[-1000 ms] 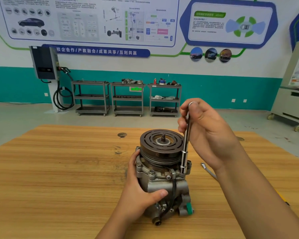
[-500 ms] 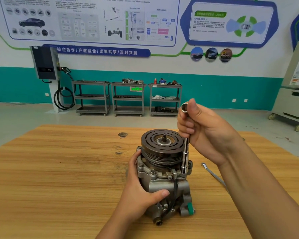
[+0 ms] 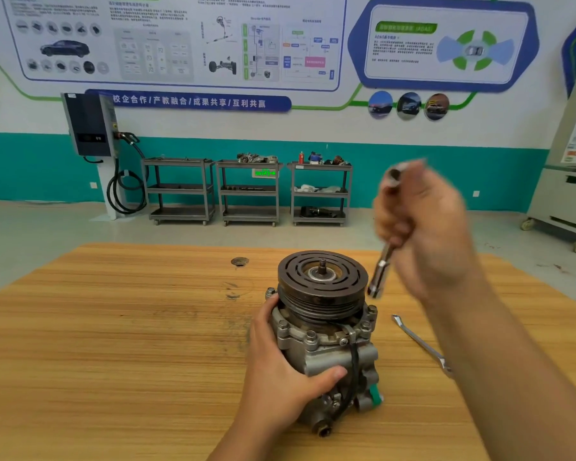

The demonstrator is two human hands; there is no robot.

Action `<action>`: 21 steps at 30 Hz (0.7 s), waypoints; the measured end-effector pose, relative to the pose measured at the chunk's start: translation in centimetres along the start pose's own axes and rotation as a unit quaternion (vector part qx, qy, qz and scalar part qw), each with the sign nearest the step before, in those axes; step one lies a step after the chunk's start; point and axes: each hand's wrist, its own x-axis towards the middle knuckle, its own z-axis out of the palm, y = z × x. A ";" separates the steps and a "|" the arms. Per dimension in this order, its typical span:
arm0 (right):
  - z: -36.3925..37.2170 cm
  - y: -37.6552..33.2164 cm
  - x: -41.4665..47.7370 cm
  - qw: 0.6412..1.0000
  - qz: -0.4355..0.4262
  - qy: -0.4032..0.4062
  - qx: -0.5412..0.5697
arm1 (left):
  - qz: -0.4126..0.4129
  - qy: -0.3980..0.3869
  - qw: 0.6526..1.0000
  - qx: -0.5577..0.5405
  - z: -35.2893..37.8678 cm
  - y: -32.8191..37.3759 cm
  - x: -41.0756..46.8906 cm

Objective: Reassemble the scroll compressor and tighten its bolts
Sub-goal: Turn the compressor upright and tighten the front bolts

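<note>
The grey metal scroll compressor (image 3: pixel 326 356) is gripped by the left hand (image 3: pixel 280 377); the chrome socket driver (image 3: pixel 381 271), clasped by the right hand (image 3: pixel 423 234), should be seated squarely on a hex flange bolt (image 3: pixel 311 335).

A silver-grey compressor (image 3: pixel 326 356) with a dark, ring-grooved pulley (image 3: pixel 323 284), black cable (image 3: pixel 355 361) and green cap (image 3: pixel 375 392) stands on a honey-coloured surface (image 3: pixel 113 344) streaked with wood grain, before a white-and-teal wall (image 3: pixel 30 168).
</note>
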 end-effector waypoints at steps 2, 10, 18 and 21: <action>-0.8 -2.2 1.3 0.997 -0.039 -0.035 0.057 | -0.004 0.028 1.000 0.001 0.9 0.3 -0.5; 0.3 0.6 -0.9 0.987 0.070 -0.069 0.130 | 0.017 0.135 0.990 0.026 4.0 2.4 -1.9; 0.3 1.6 -1.2 0.986 0.100 -0.082 0.107 | -0.017 0.166 0.985 0.053 5.7 3.0 -2.3; 0.3 1.5 -1.4 0.986 0.111 -0.088 0.086 | -0.018 0.145 0.988 0.050 5.7 2.9 -2.5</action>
